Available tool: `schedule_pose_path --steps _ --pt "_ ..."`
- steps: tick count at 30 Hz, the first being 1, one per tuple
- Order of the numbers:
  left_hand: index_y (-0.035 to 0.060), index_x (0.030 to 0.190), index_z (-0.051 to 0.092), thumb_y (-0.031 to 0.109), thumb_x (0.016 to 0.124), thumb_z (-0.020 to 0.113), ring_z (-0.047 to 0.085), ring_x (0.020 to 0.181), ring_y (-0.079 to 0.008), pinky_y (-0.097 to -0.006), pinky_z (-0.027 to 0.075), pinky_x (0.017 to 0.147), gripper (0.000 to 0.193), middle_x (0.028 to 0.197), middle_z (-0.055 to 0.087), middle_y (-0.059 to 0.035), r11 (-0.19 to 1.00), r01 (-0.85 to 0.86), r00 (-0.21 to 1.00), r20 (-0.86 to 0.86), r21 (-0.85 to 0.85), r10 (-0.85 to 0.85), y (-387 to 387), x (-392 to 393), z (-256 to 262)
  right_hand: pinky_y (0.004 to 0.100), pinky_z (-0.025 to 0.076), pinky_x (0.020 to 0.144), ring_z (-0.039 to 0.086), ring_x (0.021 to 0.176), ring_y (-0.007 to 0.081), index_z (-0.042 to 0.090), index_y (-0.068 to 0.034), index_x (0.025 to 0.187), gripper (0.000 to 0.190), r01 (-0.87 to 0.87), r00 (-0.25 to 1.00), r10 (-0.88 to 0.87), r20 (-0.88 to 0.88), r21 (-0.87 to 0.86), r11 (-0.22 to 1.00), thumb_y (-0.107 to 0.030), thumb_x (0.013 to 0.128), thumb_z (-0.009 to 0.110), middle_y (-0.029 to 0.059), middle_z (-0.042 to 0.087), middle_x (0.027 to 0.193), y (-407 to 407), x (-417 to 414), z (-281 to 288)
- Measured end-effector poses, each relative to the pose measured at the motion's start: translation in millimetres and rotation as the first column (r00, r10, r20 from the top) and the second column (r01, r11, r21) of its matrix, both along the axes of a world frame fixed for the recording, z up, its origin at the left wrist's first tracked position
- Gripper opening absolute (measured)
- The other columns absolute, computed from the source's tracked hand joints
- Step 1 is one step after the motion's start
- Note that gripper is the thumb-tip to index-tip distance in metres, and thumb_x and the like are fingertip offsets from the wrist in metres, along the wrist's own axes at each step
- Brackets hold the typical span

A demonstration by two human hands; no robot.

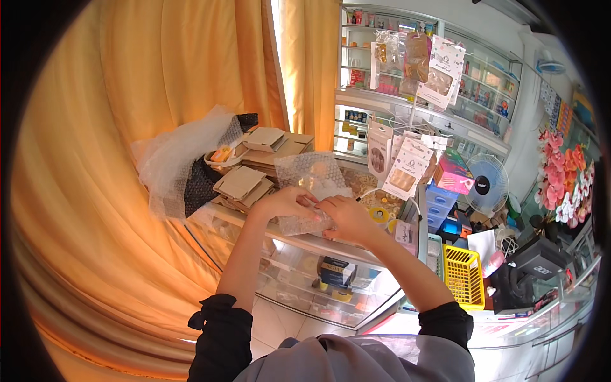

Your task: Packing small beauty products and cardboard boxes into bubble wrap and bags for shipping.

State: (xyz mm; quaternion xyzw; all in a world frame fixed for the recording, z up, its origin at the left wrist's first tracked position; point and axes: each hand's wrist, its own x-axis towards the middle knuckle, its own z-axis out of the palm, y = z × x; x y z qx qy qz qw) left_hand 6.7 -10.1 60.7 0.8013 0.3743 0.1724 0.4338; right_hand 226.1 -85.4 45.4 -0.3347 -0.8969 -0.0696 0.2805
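Note:
A sheet of clear bubble wrap [310,172] lies on the glass top of the display counter, its near end reaching the front edge. My left hand [289,203] pinches the wrap from the left, thumb and fingers close together. From the right, my right hand [348,217] grips the same wrap with bent fingers. The fingertips of both hands almost meet over it. Whether something lies inside the wrap under my fingers is hidden. Folded cardboard boxes [241,184] are stacked just left of my left hand.
More flat cardboard [293,142], a white basket [219,160] and rolls of clear [184,138] and black bubble wrap [203,184] stand left, against an orange curtain [191,57]. A rack of false-nail packs [405,164], a yellow basket [463,277] and a fan [487,184] are right.

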Motion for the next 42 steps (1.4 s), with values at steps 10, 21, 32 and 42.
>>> schedule_pose_path --steps 10,21,32,42 --pt "0.0044 0.112 0.064 0.032 0.091 0.064 0.059 0.088 -0.0134 -0.0292 0.048 0.079 0.035 0.095 0.065 -0.0060 0.969 -0.240 0.967 0.105 0.059 0.233 -16.5 12.6 7.4 0.0392 0.051 0.087 0.060 0.103 0.0307 0.061 -0.005 0.113 0.056 0.042 0.999 -0.037 0.030 -0.197 0.980 -0.024 0.063 0.075 0.0128 0.064 0.107 13.6 5.7 10.9" --pt "0.0079 0.118 0.057 0.018 0.075 0.074 0.062 0.094 -0.0345 -0.0413 0.051 0.079 0.047 0.117 0.055 -0.0151 0.375 -0.612 0.706 0.268 0.696 0.656 11.7 19.8 8.1 0.0395 0.051 0.087 0.059 0.105 0.0298 0.061 -0.008 0.119 0.058 0.049 0.999 -0.044 0.023 -0.245 0.968 -0.024 0.065 0.074 0.0114 0.063 0.111 13.4 7.6 9.5" --pt "0.0086 0.097 0.066 0.015 0.078 0.070 0.063 0.085 -0.0315 -0.0414 0.051 0.071 0.020 0.092 0.062 -0.0097 0.340 -0.545 0.747 0.260 0.767 0.611 15.4 20.8 12.9 0.0403 0.051 0.086 0.060 0.104 0.0303 0.062 -0.007 0.117 0.059 0.028 0.999 -0.017 0.040 -0.302 0.953 -0.026 0.063 0.075 0.0118 0.064 0.110 24.8 5.5 11.1" --pt "0.0098 0.095 0.064 0.019 0.085 0.065 0.061 0.070 -0.0265 -0.0364 0.048 0.061 0.013 0.082 0.058 -0.0065 0.253 -0.683 0.709 0.537 0.685 0.457 -6.6 29.8 54.9 0.0335 0.052 0.080 0.067 0.091 0.0285 0.062 -0.001 0.117 0.063 0.006 0.998 0.033 0.062 -0.549 0.836 -0.030 0.063 0.077 0.0178 0.069 0.100 51.5 6.4 25.1"
